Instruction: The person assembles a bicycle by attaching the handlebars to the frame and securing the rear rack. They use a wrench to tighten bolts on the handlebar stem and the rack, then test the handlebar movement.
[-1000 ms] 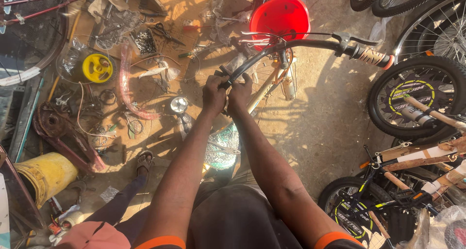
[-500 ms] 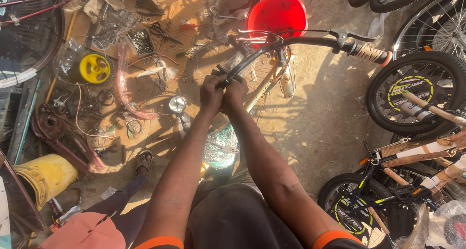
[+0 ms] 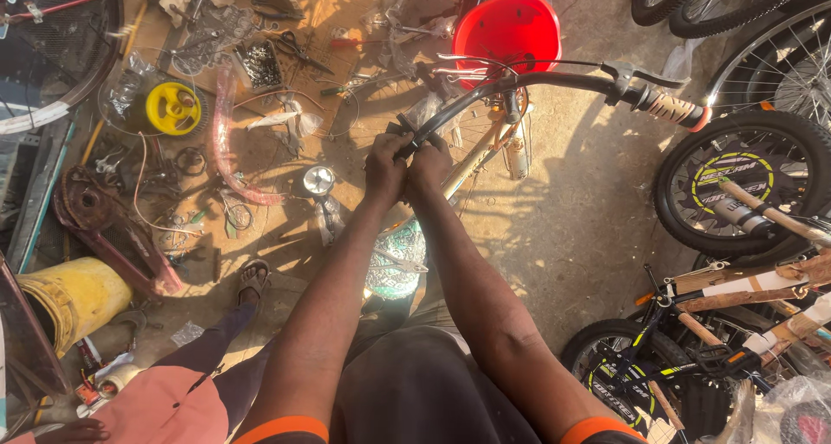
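Here both hands, left hand (image 3: 385,169) and right hand (image 3: 430,169), grip the handlebar (image 3: 554,82) end.

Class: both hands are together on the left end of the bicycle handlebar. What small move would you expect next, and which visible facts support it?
Probably a short push or twist along the bar's end. The left hand and right hand clamp side by side on the bare end of the handlebar, while the far end already carries a grip and brake lever.

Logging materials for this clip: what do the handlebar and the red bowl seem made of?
Handlebar: likely metal, dark glossy finish, judging by sunlit highlights along the curved tube; both hands clasp its left end. Red bowl: probably plastic, given its uniform bright colour and smooth, slightly translucent glow.
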